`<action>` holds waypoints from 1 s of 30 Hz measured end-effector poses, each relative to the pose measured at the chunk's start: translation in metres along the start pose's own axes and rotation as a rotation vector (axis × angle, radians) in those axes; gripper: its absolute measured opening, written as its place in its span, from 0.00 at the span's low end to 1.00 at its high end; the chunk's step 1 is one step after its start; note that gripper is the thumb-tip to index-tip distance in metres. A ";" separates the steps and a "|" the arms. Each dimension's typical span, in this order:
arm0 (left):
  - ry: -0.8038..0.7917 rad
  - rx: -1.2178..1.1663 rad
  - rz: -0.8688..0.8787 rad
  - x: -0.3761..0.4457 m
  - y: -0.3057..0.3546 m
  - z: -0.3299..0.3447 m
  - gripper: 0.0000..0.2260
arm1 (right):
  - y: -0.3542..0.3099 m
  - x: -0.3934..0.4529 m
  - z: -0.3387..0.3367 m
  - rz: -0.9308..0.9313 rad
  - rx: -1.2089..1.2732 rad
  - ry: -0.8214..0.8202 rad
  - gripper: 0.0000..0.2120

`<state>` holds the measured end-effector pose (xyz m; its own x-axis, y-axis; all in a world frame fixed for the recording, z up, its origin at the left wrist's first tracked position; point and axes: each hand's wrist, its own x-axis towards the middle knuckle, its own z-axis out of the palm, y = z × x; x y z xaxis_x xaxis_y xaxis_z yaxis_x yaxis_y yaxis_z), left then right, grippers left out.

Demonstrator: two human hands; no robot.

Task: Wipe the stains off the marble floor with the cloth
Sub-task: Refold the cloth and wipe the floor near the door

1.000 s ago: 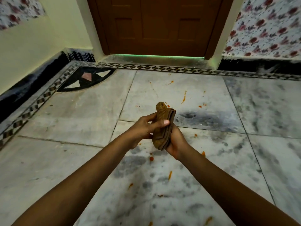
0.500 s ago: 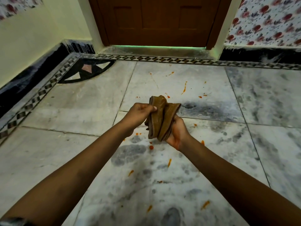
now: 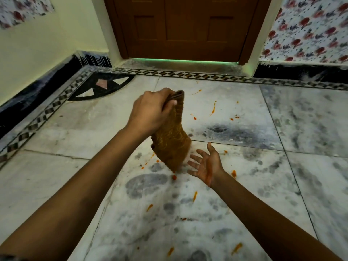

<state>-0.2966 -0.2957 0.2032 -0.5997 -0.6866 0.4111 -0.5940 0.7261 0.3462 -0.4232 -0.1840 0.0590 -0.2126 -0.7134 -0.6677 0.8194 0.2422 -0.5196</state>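
Note:
A brown cloth [image 3: 172, 140] hangs down in mid-air, gripped at its top end by my left hand [image 3: 150, 112]. My right hand [image 3: 206, 164] is open, palm up, just right of the cloth's lower end and apart from it. Below lies the grey-veined white marble floor [image 3: 244, 194]. Orange stains are scattered over it: a streak [image 3: 213, 108] and drops on the far tile, a round drop [image 3: 174, 177] under the cloth, and more streaks [image 3: 194, 195] nearer to me.
A closed brown door [image 3: 184, 27] stands straight ahead, with a patterned tile border [image 3: 188, 74] along its sill. A yellow wall with a black skirting [image 3: 37, 95] runs on the left. Floral wall covering [image 3: 308, 29] is at the right.
My right hand has let go of the cloth and dropped lower, open. My left hand has lifted the cloth, which has unfolded from a bunched bundle and now hangs down.

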 end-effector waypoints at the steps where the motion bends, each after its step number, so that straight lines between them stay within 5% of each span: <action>1: -0.021 0.008 0.018 -0.004 0.008 0.003 0.13 | 0.002 -0.002 0.004 -0.002 -0.001 0.001 0.29; 9: -0.161 -0.338 0.116 -0.034 0.049 0.033 0.12 | 0.003 -0.009 0.032 -0.079 0.147 -0.121 0.26; 13: -0.383 -0.928 -0.279 -0.031 0.041 0.035 0.06 | 0.000 -0.009 0.026 -0.081 0.195 -0.127 0.30; 19: -0.384 -1.404 -0.636 -0.033 0.020 0.036 0.07 | 0.010 -0.003 0.024 0.039 0.181 -0.094 0.42; 26: -0.379 -1.470 -0.843 -0.048 -0.004 0.046 0.08 | 0.012 -0.005 0.024 0.046 0.159 -0.226 0.40; 30: -0.303 -1.218 -0.890 -0.048 -0.022 0.046 0.11 | 0.010 -0.008 0.025 -0.001 0.085 -0.257 0.28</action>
<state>-0.2798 -0.2804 0.1369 -0.4721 -0.7723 -0.4250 -0.1135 -0.4249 0.8981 -0.3996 -0.1922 0.0729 -0.0798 -0.8598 -0.5044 0.8631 0.1935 -0.4664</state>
